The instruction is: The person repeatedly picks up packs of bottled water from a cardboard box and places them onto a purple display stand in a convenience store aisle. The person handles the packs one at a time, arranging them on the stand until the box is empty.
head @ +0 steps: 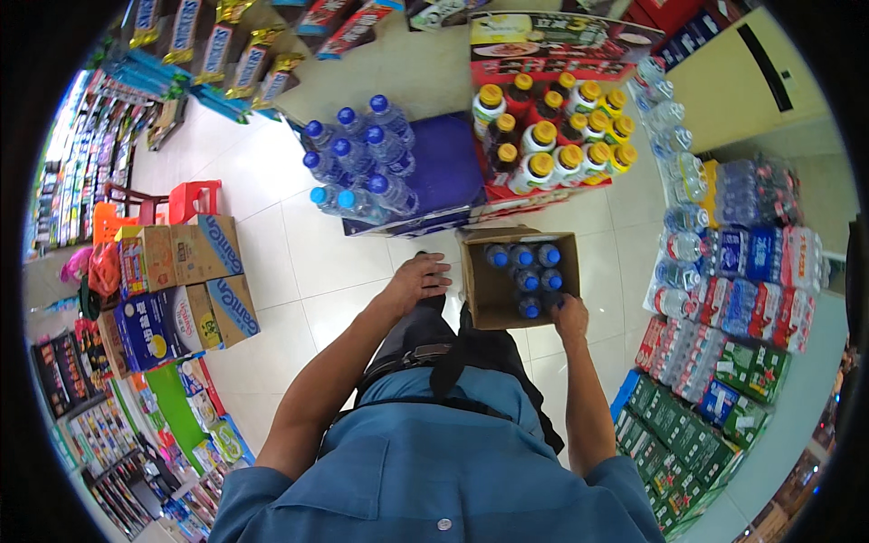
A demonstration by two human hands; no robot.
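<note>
In front of my legs stands an open cardboard carton (475, 298) on the floor, holding several plastic water bottles (527, 279) with blue caps. Over the carton's near right corner, my right hand (571, 319) has its fingers closed around the top of a darker-looking bottle (552, 299); the lower fingers are hidden. My left hand (417, 282) hangs in the air left of the carton, fingers spread and holding nothing. Beyond the carton, a cluster of water bottles (360, 156) with blue caps stands on the left part of a purple display stand (441, 156).
A red display box (502, 197) carries several yellow-capped bottles (541, 136). Bottled-drink packs (740, 312) and green cartons (679, 421) line the right side. Stacked cartons (204, 251) and a red plastic stool (193, 200) stand left. Snack bars (217, 51) hang at upper left.
</note>
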